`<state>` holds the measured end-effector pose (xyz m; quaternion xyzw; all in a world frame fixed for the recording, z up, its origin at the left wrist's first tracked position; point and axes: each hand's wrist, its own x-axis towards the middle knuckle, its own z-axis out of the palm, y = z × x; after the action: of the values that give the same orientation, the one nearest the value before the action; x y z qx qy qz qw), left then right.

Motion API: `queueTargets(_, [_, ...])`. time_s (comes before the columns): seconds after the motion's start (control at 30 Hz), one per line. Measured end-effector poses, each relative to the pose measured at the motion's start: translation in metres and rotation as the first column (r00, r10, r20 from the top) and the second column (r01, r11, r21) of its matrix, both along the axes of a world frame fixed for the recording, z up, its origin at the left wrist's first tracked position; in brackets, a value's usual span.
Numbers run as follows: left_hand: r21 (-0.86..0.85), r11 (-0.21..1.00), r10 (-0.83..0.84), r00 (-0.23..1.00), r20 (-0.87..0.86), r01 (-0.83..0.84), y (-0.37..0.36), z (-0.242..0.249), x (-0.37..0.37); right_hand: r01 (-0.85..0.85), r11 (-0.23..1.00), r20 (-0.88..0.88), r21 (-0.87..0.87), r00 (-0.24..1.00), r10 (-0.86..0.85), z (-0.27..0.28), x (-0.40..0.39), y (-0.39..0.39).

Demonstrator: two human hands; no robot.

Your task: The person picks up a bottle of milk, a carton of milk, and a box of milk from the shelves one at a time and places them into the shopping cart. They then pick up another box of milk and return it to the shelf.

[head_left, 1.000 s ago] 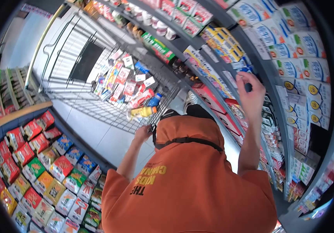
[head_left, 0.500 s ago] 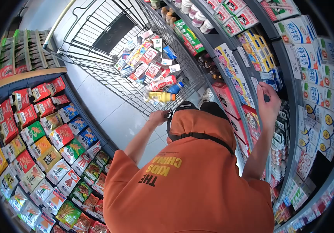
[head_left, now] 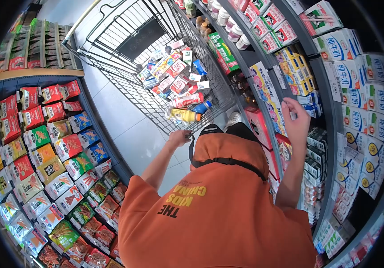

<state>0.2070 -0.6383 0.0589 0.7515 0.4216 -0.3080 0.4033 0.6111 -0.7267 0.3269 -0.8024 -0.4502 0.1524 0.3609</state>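
My left hand (head_left: 180,138) is at the near corner of a black wire shopping cart (head_left: 127,96), its fingers curled round the cart's edge. Inside the cart lie a yellow-labelled bottle (head_left: 184,115), a red-and-white bottle (head_left: 186,100), a blue-capped bottle (head_left: 202,107) and a heap of mixed cartons and packs (head_left: 172,71). Raised beside the right-hand shelf, my right hand (head_left: 296,119) has bent fingers held apart, with nothing visible in it. It is nearest to a colourful shelf strip (head_left: 265,87) and stacked yellow boxes (head_left: 297,71).
Bagged snacks (head_left: 35,156) hang in rows on the left rack. White milk cartons (head_left: 339,44), white tubs (head_left: 234,33) and a green box (head_left: 223,51) fill the right shelves. An orange-shirted back (head_left: 218,214) takes up the lower middle, above pale floor tiles (head_left: 134,138).
My right hand has come slightly left and down from the shelf-edge label, its fingers more apart. The view has shifted a little, and my left hand stays at the cart.
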Motion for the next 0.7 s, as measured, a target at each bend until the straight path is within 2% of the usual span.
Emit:
queueTargets(0.1, [-0.013, 0.999, 0.042, 0.999, -0.020, -0.042, -0.004, 0.000, 0.002, -0.024, 1.000, -0.095, -0.011, 0.995, 0.023, -0.006, 0.000, -0.004])
queueTargets(0.2, [0.085, 0.992, 0.101, 0.994, -0.050, -0.097, -0.020, -0.008, 0.008, -0.080, 0.997, -0.120, 0.004, 0.990, 0.080, -0.014, 0.007, -0.009])
queueTargets(0.23, [0.102, 0.981, 0.169, 0.985, -0.014, -0.167, -0.029, -0.005, 0.011, -0.090, 0.996, -0.125, 0.007, 0.988, 0.090, -0.014, 0.009, -0.011])
queueTargets(0.33, [0.328, 0.904, 0.267, 0.961, 0.069, -0.275, -0.060, -0.004, 0.016, -0.120, 0.992, -0.163, 0.030, 0.979, 0.123, -0.015, 0.019, -0.018])
queueTargets(0.47, [0.520, 0.775, 0.359, 0.927, 0.106, -0.359, -0.095, 0.000, 0.038, -0.125, 0.991, -0.217, 0.051, 0.967, 0.134, -0.018, 0.033, -0.029])
queueTargets(0.7, [0.542, 0.695, 0.433, 0.877, 0.208, -0.472, -0.113, 0.001, 0.057, -0.150, 0.986, -0.268, 0.066, 0.950, 0.163, -0.028, 0.054, -0.048])
